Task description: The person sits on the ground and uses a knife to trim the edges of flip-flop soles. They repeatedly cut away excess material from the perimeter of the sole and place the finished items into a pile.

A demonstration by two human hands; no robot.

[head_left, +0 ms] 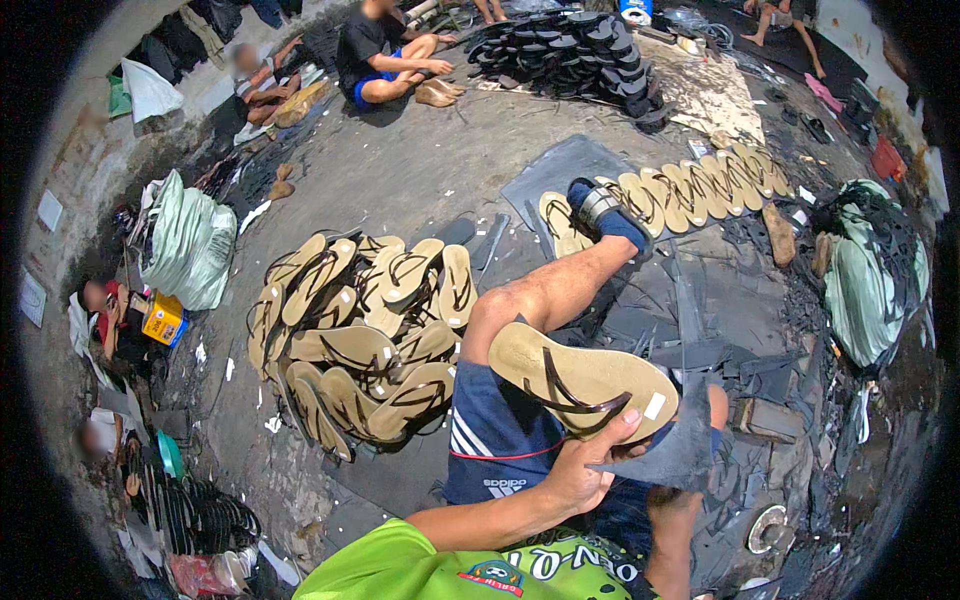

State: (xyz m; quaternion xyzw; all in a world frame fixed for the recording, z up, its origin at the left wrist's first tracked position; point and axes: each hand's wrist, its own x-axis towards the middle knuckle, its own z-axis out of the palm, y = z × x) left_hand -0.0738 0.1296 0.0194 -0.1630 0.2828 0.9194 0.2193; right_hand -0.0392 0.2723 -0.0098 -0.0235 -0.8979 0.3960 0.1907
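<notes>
Left hand grips a tan sandal near its heel
Right hand is by a dark sheet, its grasp impossible to tell; piled sandals lie to the left.

Footwear workshop, floor-level, rough. Evidence: heap of tan flip-flops, long row of matching ones, big pile of black footwear pieces, dark sheet offcuts littering the grey floor, bulging pale-green sacks, several people sitting on the ground.
</notes>
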